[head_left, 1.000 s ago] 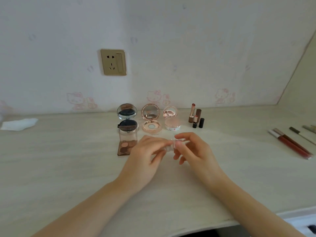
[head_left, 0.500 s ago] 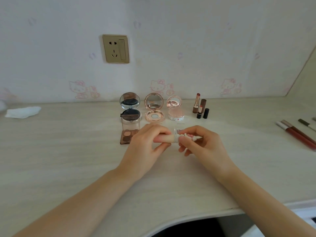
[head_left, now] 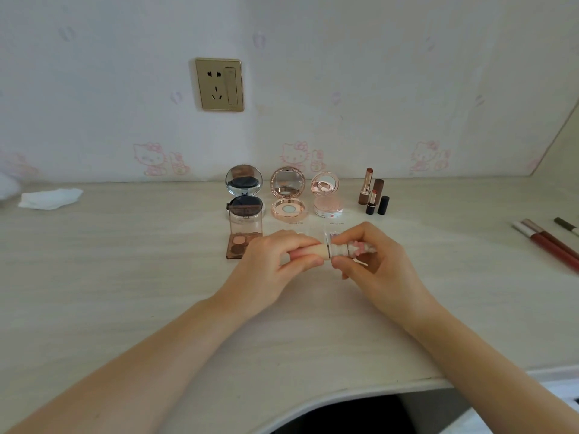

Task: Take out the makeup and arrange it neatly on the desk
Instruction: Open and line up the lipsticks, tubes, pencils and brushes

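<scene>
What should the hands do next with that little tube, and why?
Probably pull the cap off. The left hand grips the pale tube, the right hand pinches its decorated cap, and a seam shows between them. The compacts and lipsticks behind already stand open.

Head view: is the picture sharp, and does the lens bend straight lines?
Head view: soft, even daylight; the compacts are fairly sharp, the small tube in both hands slightly soft. The wide lens bows the desk edge.

Bare pale wood-grain desk (head_left: 125,292) is lying open on both flanks, while open round mirrored compacts (head_left: 288,195) and upright lipsticks (head_left: 371,195) are blocking the rear.
</scene>
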